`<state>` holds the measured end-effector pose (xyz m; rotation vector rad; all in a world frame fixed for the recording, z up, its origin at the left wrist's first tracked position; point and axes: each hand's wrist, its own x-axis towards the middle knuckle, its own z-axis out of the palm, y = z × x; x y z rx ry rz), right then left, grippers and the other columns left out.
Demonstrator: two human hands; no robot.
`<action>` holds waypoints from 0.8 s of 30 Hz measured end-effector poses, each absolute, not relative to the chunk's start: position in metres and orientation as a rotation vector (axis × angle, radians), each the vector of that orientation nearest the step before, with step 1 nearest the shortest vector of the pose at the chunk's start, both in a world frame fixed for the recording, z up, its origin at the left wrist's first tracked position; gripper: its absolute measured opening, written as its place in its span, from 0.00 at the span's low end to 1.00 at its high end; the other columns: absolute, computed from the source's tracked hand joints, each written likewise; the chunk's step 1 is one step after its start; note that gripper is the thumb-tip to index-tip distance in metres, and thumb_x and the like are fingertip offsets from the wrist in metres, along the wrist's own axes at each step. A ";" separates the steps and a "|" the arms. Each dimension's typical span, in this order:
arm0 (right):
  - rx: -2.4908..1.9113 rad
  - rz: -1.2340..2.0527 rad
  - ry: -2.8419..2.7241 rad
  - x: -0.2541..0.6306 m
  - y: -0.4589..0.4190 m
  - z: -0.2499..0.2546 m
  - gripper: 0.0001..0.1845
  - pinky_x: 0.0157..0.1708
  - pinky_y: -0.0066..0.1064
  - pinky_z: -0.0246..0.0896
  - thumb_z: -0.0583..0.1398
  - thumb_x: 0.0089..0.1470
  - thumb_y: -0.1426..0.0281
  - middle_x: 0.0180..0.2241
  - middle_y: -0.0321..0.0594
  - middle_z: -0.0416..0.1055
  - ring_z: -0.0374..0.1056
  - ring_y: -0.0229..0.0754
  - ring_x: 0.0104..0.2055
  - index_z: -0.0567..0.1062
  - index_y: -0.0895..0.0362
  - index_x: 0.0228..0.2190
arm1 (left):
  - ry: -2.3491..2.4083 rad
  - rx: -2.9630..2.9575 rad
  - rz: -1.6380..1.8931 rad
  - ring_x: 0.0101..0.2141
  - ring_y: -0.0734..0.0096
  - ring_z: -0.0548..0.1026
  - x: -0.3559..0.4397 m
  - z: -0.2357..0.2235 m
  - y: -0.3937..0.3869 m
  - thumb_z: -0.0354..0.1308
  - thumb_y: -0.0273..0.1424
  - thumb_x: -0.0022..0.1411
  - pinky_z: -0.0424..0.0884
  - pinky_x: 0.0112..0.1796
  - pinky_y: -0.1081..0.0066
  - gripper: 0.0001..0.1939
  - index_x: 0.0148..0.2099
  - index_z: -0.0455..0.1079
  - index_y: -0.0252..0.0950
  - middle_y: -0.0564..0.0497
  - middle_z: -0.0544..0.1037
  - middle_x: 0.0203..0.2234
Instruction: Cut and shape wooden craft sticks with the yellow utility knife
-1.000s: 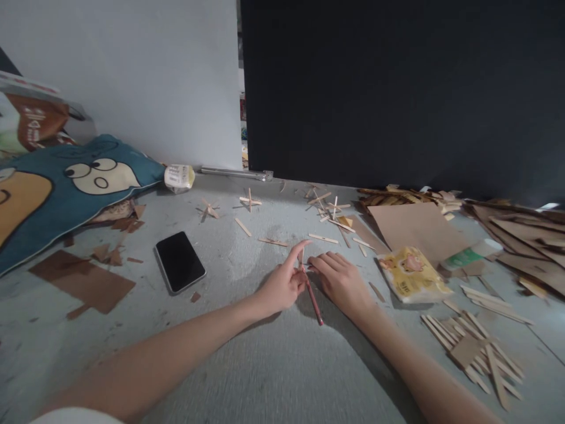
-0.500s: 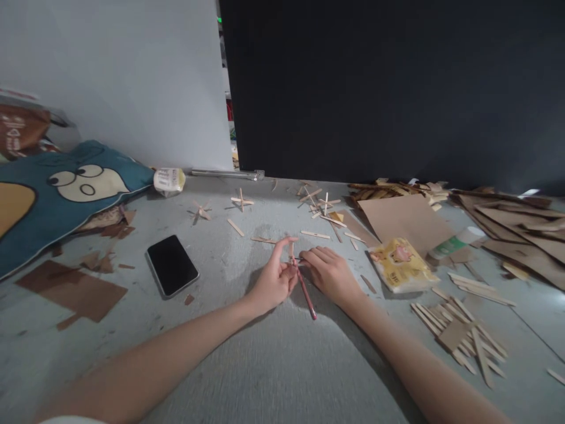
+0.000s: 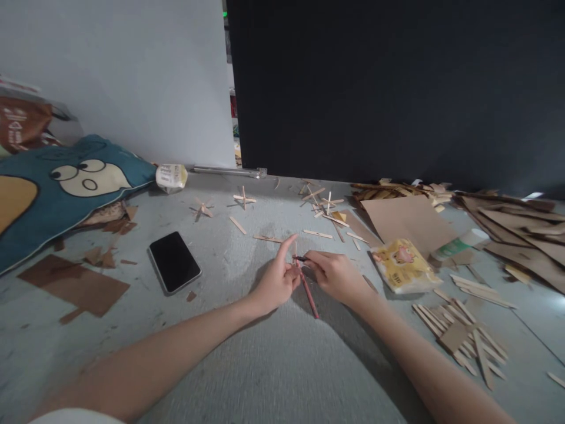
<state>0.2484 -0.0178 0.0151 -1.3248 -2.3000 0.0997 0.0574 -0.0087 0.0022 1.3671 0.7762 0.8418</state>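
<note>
My left hand (image 3: 276, 280) rests low over the table, its thumb and lower fingers closed on a thin reddish pencil-like stick (image 3: 311, 299). Its index finger points up and away from the grip. The stick slants toward me, its near end sticking out below the hands. A pale wooden stick (image 3: 295, 247) stands up by the left fingertips; how it joins the reddish one is hard to make out. My right hand (image 3: 334, 275) pinches a small dark, thin tool (image 3: 302, 258), whose tip meets the work at the left fingertips. Its exact kind is too small to tell.
Craft-stick crosses (image 3: 244, 198) stand farther back. A phone (image 3: 175, 262) lies at left, near a blue cushion (image 3: 101, 194). At right are a yellow packet (image 3: 404, 265), a glue stick (image 3: 459, 244), loose craft sticks (image 3: 479, 347) and cardboard sheets (image 3: 406, 218).
My right hand has turned and its fingers have curled in more, so the dark tool now shows. My left index finger has straightened. The view has shifted slightly.
</note>
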 end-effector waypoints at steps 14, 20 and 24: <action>-1.745 0.454 -2.239 0.240 -0.023 0.038 0.11 0.27 0.30 0.42 0.52 0.61 0.73 0.20 0.35 0.66 0.58 0.40 0.22 0.69 0.53 0.28 | 0.871 1.514 0.774 0.20 0.74 0.61 0.057 0.001 -0.009 0.52 0.30 0.71 0.59 0.25 0.76 0.34 0.75 0.48 0.33 0.61 0.65 0.20; -1.703 0.674 -2.141 0.246 -0.019 0.037 0.13 0.28 0.29 0.44 0.52 0.60 0.73 0.19 0.32 0.60 0.52 0.38 0.23 0.63 0.53 0.23 | 0.858 1.592 0.793 0.21 0.75 0.61 0.058 -0.005 -0.009 0.53 0.31 0.71 0.60 0.28 0.75 0.34 0.74 0.49 0.35 0.62 0.64 0.19; -1.595 0.862 -2.107 0.250 -0.015 0.033 0.17 0.27 0.29 0.45 0.52 0.61 0.69 0.18 0.31 0.59 0.52 0.37 0.23 0.61 0.53 0.20 | 0.857 1.593 0.796 0.20 0.74 0.62 0.058 -0.006 -0.009 0.53 0.34 0.72 0.59 0.27 0.75 0.32 0.73 0.51 0.36 0.61 0.65 0.20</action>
